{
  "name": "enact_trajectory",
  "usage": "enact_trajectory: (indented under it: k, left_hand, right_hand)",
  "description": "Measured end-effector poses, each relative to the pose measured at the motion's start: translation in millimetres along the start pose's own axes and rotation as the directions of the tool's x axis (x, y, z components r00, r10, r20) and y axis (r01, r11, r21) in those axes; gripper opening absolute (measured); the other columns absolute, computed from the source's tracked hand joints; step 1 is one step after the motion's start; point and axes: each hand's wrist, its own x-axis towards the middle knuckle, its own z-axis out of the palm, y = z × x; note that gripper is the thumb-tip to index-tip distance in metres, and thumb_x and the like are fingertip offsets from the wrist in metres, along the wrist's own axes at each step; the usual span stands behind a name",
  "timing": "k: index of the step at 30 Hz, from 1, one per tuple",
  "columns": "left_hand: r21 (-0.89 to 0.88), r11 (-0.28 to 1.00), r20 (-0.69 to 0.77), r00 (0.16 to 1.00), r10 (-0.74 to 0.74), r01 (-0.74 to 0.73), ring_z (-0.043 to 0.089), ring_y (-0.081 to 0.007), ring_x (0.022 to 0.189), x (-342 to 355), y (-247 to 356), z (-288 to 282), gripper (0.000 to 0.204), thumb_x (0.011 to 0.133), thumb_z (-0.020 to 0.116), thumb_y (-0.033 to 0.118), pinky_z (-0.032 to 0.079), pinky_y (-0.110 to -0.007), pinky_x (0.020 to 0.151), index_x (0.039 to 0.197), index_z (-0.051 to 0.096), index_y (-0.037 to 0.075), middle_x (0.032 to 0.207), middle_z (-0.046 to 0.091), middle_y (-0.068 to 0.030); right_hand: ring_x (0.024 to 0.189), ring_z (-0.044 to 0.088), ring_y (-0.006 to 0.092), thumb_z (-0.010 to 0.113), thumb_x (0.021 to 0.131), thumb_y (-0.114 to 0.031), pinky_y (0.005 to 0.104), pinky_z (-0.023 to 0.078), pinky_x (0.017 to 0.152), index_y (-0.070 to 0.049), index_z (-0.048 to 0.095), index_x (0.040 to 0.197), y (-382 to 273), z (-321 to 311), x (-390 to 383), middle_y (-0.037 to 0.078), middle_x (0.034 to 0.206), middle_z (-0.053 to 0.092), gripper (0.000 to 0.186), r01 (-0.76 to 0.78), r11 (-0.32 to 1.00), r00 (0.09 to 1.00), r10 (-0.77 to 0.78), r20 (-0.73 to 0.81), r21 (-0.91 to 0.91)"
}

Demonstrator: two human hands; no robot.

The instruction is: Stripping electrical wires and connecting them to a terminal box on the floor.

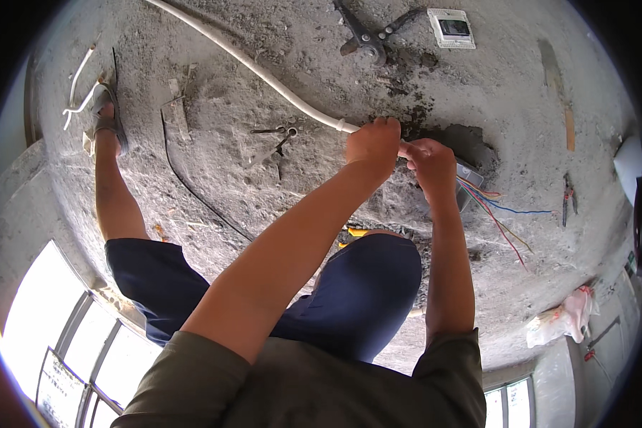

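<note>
A person [292,389] in a dark top and navy shorts [367,292] is working low over a rough grey concrete floor [221,93], just in front of me. A white pipe [264,73] is running in a gentle curve from the far left down to the hands, with a small ring-shaped collar [341,125] showing just before the left hand [373,148]. That hand is holding the pipe, its grip pressing firmly around it. The right hand [433,167] is resting just beside the left, its fingers curling in; I cannot tell whether its grip is pinching anything, since the fingers are hiding the spot. Beside the right wrist, a grey box [469,178] is partly showing, and red, blue, yellow and green wires [510,209] are fanning out to its right. Farther right, small pliers [568,194] are lying on the floor. Beyond the hands, a large dark metal tool [367,41] is lying with its handles spreading apart, and near it a white unit with a dark panel [454,27] is resting.
</note>
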Motion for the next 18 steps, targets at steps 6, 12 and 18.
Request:
enact_trajectory:
  k: [6, 12, 18]
  left_hand:
    - [-0.011, 0.998, -0.069, 0.996, 0.065, -0.066, 0.066, -0.0265, 0.090, -5.8, -5.3, 4.2, 0.014, 0.082, 0.060, 0.015, 0.056, -0.038, 0.068, 0.093, 0.057, 0.007, 0.096, 0.062, -0.0101]
    - [-0.115, 0.991, -0.009, 0.997, 0.071, -0.072, 0.066, -0.0285, 0.089, 4.9, -8.0, 1.2, 0.017, 0.084, 0.060, 0.017, 0.056, -0.039, 0.070, 0.096, 0.059, 0.006, 0.099, 0.063, -0.0113]
    - [-0.156, 0.987, 0.064, 0.996, 0.057, -0.046, 0.067, -0.0285, 0.089, 5.7, -10.1, -3.6, 0.019, 0.085, 0.061, 0.021, 0.055, -0.038, 0.072, 0.098, 0.059, 0.007, 0.099, 0.063, -0.0113]
  right_hand:
    - [0.054, 0.059, 0.0084, 0.071, 0.079, -0.023, 0.0253, 0.047, 0.050, -0.003, 0.071, 0.084, -9.4, -13.0, 19.1, 0.006, 0.066, 0.066, 0.020, -0.210, 0.963, 0.963, 0.174, 0.205, 0.170]
    - [0.064, 0.066, 0.0235, 0.064, 0.084, -0.027, 0.0351, 0.051, 0.057, -0.003, 0.068, 0.082, -15.3, -0.1, 30.1, 0.016, 0.074, 0.067, 0.024, -0.082, 0.936, 0.994, 0.101, 0.040, -0.343]
    - [0.080, 0.066, 0.0341, 0.062, 0.083, -0.034, 0.0427, 0.050, 0.070, -0.010, 0.068, 0.085, -3.2, 9.7, 27.5, 0.013, 0.081, 0.068, 0.025, 0.044, 0.840, 0.987, -0.122, -0.109, -0.540]
